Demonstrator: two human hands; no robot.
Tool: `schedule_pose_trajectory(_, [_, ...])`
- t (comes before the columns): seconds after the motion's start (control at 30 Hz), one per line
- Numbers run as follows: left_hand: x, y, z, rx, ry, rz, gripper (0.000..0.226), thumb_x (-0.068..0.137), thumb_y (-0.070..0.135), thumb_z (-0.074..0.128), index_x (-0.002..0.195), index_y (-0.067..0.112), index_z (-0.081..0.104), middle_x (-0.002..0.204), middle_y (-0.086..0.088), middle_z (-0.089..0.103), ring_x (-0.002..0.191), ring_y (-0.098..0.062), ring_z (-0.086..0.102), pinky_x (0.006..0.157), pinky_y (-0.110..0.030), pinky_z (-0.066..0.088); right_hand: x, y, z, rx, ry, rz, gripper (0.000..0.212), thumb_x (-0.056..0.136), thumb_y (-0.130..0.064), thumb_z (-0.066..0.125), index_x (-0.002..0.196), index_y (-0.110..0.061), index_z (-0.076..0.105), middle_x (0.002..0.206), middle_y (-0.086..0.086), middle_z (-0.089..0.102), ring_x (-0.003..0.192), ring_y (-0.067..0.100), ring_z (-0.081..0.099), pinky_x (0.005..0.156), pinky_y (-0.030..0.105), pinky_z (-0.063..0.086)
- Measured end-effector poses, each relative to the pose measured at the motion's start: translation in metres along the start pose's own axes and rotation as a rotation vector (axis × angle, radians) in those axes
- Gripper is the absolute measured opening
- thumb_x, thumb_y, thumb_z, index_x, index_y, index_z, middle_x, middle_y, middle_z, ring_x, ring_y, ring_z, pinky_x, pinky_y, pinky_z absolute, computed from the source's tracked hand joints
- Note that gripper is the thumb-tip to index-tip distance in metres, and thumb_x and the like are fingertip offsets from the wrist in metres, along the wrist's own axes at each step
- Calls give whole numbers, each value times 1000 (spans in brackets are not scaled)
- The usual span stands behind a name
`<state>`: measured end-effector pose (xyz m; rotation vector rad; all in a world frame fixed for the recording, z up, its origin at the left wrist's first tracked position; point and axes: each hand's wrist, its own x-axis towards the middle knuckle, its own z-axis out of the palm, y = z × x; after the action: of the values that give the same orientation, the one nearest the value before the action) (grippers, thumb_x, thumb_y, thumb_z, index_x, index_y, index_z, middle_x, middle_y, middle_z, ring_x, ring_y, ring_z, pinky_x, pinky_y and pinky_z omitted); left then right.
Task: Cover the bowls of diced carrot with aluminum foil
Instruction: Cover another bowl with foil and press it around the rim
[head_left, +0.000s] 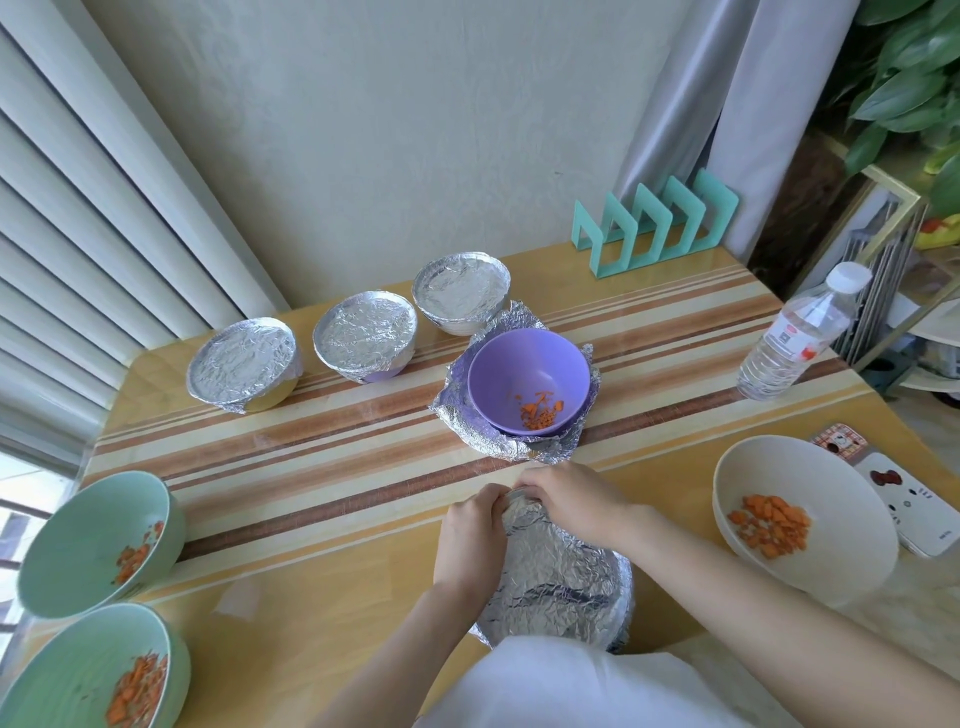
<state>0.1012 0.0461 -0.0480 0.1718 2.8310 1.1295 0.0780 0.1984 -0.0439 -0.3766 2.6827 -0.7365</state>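
Where the foil (561, 571) reaches farthest, left hand (470, 535) and right hand (566, 499) pinch it.

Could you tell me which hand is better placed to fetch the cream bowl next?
Probably the right hand: the cream bowl sits beside that arm; the left hand would cross the foil both grip.

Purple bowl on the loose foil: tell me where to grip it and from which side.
Probably pinch the purple bowl by its bare near rim, from above: it stands upright and open, crumpled foil surrounds its lower walls, and a covered bowl crowds its far side.
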Motion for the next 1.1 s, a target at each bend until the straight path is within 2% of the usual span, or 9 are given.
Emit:
schedule_pose_trajectory(0.07, [0, -1, -1, -5, 7, -2, 19, 94, 10, 49, 97, 13, 67, 81, -7, 69, 74, -27, 59, 59, -25, 30, -3, 2, -2, 106, 23, 7, 24, 99, -20, 44, 112, -18, 64, 97, -1, 69, 84, 13, 62, 69, 27, 44])
schedule_pose_trajectory(0.13, [0, -3, -3, -11, 18, -20, 18, 93, 9, 50, 96, 13, 67, 81, -6, 69, 74, -26, 59, 59, -25, 31, -8, 6, -2, 172, 67, 39, 26, 99, -20, 45, 115, -17, 65, 79, -11, 63, 62, -4, 56, 58, 12, 39])
schedule_pose_trajectory(0.2, [-1, -6, -2, -13, 9, -35, 18, 93, 9, 49, 94, 12, 67, 80, -6, 69, 74, -26, 59, 62, -27, 35, -12, 9, 0, 206, 122, 87, 26, 98, -17, 48, 117, -16, 66, 73, -13, 62, 52, -7, 49, 54, 7, 36])
schedule_pose_trajectory(0.3, [-1, -6, 1, -15, -2, -48, 18, 94, 10, 49, 95, 12, 67, 80, -6, 69, 74, -26, 59, 65, -28, 37, -15, 11, 4, 196, 159, 109, 26, 97, -18, 51, 118, -19, 65, 100, 2, 71, 70, 5, 54, 56, 7, 31])
schedule_pose_trajectory(0.47, [0, -9, -1, -7, 9, -52, 18, 94, 10, 48, 94, 13, 66, 80, -6, 69, 73, -27, 57, 63, -28, 35, -18, 15, 5, 265, 163, 156, 29, 99, -20, 45, 124, -16, 59, 116, 1, 66, 105, 15, 60, 81, 18, 42])
schedule_pose_trajectory(0.6, [-1, -15, -2, 19, -1, -59, 19, 95, 11, 48, 97, 11, 67, 84, -8, 70, 77, -27, 60, 62, -26, 34, -19, 19, 9, 227, 147, 188, 28, 98, -12, 47, 121, -15, 63, 116, 4, 67, 105, 19, 62, 87, 29, 48])
schedule_pose_trajectory(0.8, [-2, -14, -1, -15, 9, -7, 18, 95, 12, 47, 100, 13, 65, 93, 0, 68, 85, -18, 59, 69, -23, 38, -18, 15, 7, 146, 158, 148, 37, 95, -1, 47, 124, -21, 61, 109, 7, 69, 96, 24, 64, 82, 38, 52])
schedule_pose_trajectory(0.97, [10, -10, -1, -31, -52, -16, 16, 92, 8, 49, 93, 12, 65, 82, -2, 67, 78, -22, 58, 65, -25, 36, -18, 11, 2, 100, 114, 108, 32, 99, -10, 43, 126, -17, 58, 110, 9, 68, 100, 25, 63, 84, 36, 49])
schedule_pose_trajectory(1.1, [11, -9, -2, -12, -46, -3, 17, 92, 8, 49, 94, 12, 65, 80, -2, 66, 73, -20, 54, 61, -24, 30, -17, 9, 0, 83, 109, 69, 28, 100, -17, 43, 124, -18, 57, 104, 5, 68, 85, 16, 60, 61, 21, 40])
